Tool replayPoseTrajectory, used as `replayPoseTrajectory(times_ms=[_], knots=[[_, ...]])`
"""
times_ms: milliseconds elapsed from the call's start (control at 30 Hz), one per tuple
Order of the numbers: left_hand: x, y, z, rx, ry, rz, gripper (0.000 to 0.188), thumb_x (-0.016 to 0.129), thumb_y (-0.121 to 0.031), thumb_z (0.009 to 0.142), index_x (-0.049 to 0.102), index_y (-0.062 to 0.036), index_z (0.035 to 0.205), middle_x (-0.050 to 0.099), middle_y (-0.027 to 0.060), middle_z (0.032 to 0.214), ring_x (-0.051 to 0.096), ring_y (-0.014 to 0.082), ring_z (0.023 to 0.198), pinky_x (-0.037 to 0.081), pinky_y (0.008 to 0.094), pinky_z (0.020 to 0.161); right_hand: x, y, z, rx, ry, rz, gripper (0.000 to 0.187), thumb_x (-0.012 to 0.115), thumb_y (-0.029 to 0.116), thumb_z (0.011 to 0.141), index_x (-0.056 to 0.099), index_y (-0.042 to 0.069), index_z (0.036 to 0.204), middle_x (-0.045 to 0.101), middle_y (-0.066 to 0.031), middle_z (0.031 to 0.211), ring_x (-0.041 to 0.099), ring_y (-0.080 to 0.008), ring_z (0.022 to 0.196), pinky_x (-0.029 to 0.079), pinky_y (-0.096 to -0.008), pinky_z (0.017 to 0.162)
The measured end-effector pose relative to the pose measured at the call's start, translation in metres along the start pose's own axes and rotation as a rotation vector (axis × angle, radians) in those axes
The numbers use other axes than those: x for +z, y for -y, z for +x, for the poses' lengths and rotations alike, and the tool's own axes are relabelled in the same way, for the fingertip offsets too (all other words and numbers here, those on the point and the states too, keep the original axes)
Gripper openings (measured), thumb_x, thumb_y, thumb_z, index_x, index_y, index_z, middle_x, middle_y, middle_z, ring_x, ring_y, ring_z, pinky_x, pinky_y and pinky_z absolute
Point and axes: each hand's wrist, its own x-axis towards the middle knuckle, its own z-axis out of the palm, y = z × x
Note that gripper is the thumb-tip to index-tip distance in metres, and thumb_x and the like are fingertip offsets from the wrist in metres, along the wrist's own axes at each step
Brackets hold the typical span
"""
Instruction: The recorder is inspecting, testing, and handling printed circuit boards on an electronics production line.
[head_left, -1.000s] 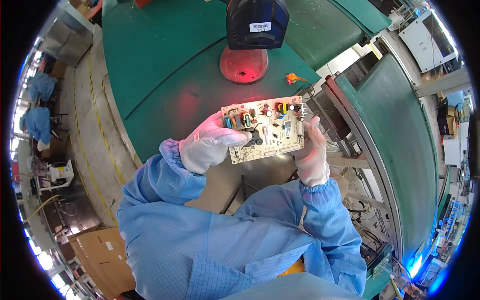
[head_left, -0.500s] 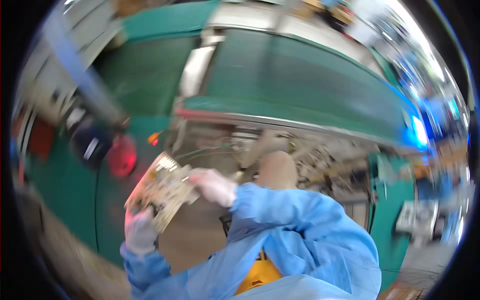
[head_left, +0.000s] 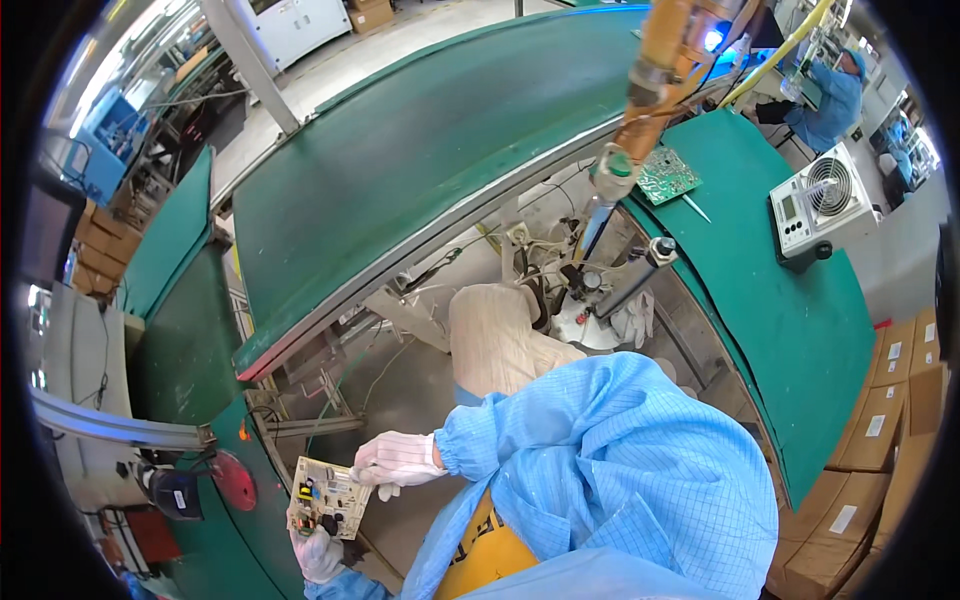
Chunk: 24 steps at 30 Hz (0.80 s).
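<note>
Head view: left hand (head_left: 317,556) and right hand (head_left: 397,462) grasp circuit board (head_left: 328,498) by its edges near green bench (head_left: 215,550).

Circuit board (head_left: 328,497) between left hand (head_left: 318,556) and right hand (head_left: 400,461), conveyor (head_left: 420,170) ahead

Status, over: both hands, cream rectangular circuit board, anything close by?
White-gloved left hand grips lower edge, white-gloved right hand at upper right corner. Cream rectangular circuit board, components facing camera. Flat green table close by, left.
</note>
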Motion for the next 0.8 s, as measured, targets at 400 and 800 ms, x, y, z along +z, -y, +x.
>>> replayPoseTrajectory(times_ms=[400,800], knots=[[0.152,0.062,0.014,-0.381,0.113,-0.632,0.042,0.062,-0.008,0.086,0.052,0.0052,0.124,0.064,0.0188,0.112,0.065,0.0282,0.102,0.052,0.0395,0.092,-0.066,-0.018,-0.09,-0.537,-0.169,-0.869,0.035,0.053,0.003,0.077,0.062,-0.002,0.11,0.063,-0.0173,0.092,0.063,-0.0321,0.085,0.053,-0.0367,0.075],[0.172,0.056,0.061,0.29,0.539,0.463,0.031,0.059,-0.008,0.081,0.064,-0.0008,0.111,0.067,0.0113,0.105,0.06,0.0211,0.102,0.045,0.0298,0.092,-0.108,0.0,-0.138,0.042,-0.435,-0.635,0.022,0.044,0.009,0.092,0.059,-0.004,0.101,0.059,-0.015,0.081,0.054,-0.028,0.067,0.042,-0.0386,0.059]])
